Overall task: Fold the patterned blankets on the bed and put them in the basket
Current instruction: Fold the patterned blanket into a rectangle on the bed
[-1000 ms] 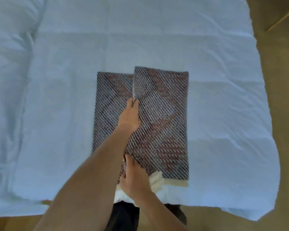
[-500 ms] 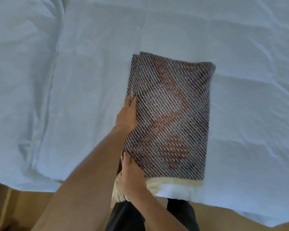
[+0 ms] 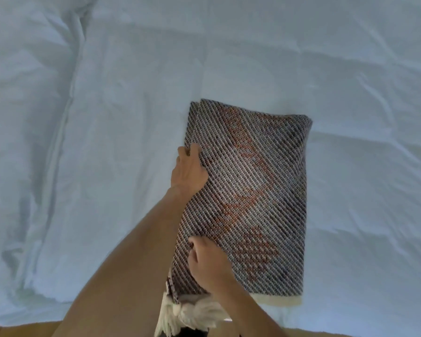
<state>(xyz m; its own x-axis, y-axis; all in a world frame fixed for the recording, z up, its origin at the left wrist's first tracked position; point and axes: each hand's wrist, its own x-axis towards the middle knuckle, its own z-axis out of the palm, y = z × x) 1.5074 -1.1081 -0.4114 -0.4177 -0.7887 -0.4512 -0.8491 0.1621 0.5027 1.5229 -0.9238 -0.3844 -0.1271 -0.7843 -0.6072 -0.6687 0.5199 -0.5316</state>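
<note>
Folded shut since earlier, the blanket [image 3: 248, 198] had both hands, left [image 3: 188, 170] and right [image 3: 208, 262], gripping its left edge, ready for lifting basketward.

Left hand [image 3: 189, 171]: bare, no rings seen.
Right hand [image 3: 208, 265]: bare.
Forearms: bare, no sleeves or watch.
Clothing [image 3: 195, 333]: dark, at bottom edge.

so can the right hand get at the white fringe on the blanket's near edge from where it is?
Probably yes. The right hand rests on the folded blanket at its near left corner, and the fringe hangs just below it with nothing between them. The left hand sits farther up the left edge, out of the way.
</note>
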